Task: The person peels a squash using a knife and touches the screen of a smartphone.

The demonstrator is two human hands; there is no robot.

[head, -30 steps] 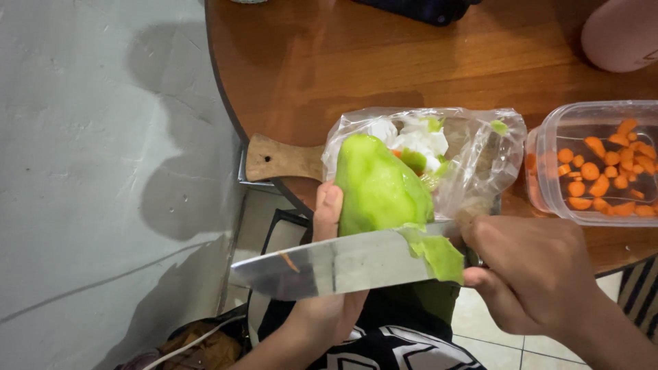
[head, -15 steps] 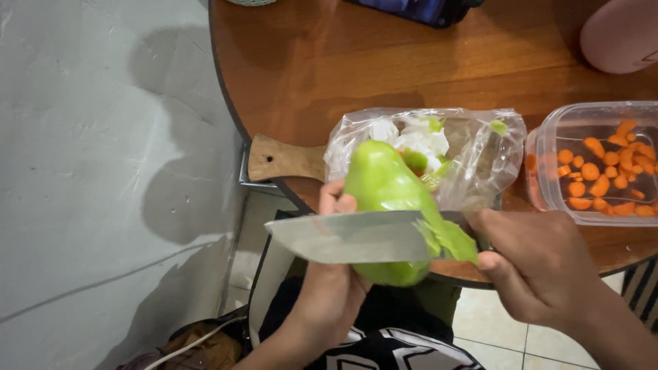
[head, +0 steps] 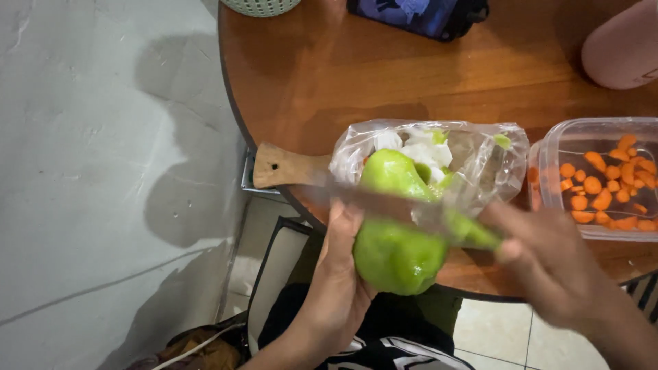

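Observation:
My left hand grips a large green pear-shaped fruit from its left side, holding it at the near edge of the round wooden table. My right hand holds a big knife whose blade lies blurred across the fruit's upper half, pointing left. A strip of green peel hangs off the blade near my right hand. Behind the fruit lies a clear plastic bag with white and green scraps, on a wooden cutting board.
A clear plastic container of sliced carrot rounds stands at the right. A pink vessel, a dark blue pouch and a pale basket sit at the table's far side. Grey floor lies to the left; a chair frame is below.
The knife has travelled up the fruit, from its lower part to its upper half, and is now motion-blurred. The fruit sits lower in my left hand, with a peel strip lifted.

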